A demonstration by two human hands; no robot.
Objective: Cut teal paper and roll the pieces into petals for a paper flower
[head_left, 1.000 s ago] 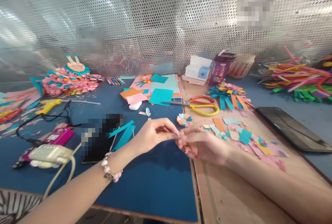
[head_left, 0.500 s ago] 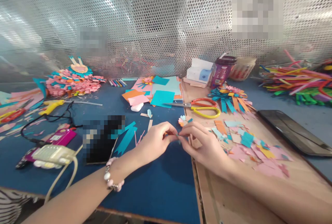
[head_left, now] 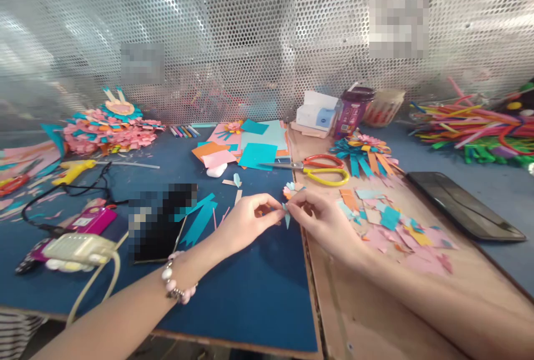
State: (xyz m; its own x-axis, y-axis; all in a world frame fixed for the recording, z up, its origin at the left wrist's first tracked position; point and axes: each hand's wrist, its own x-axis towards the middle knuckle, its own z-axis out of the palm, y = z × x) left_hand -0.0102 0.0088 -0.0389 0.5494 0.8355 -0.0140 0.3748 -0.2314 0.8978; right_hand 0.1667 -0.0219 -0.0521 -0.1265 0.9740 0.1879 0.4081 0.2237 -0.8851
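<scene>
My left hand (head_left: pixel 246 221) and my right hand (head_left: pixel 323 221) meet above the seam between the blue mat (head_left: pixel 233 287) and the wooden board (head_left: pixel 375 315). Both pinch one small light-blue paper piece (head_left: pixel 286 214), whose pointed tip hangs down between the fingertips. A beaded bracelet (head_left: pixel 175 285) is on my left wrist. A small paper flower (head_left: pixel 292 188) of pink, orange and blue petals lies just behind my fingers. Loose paper scraps (head_left: pixel 387 221) in teal, pink, orange and yellow lie right of my right hand.
Red-and-yellow scissors (head_left: pixel 321 169) lie behind the hands, near paper sheets (head_left: pixel 250 148). A dark phone (head_left: pixel 463 207) sits at right, another blurred device (head_left: pixel 161 218) at left. A glue gun (head_left: pixel 77 169), charger (head_left: pixel 79 248), paper decorations (head_left: pixel 110 126), straws (head_left: pixel 471 126) and perforated metal screen (head_left: pixel 258 31) surround.
Both hands moved slightly away from me toward the small paper flower, keeping their fingertips together. The light-blue piece now shows between them with its point hanging down.
</scene>
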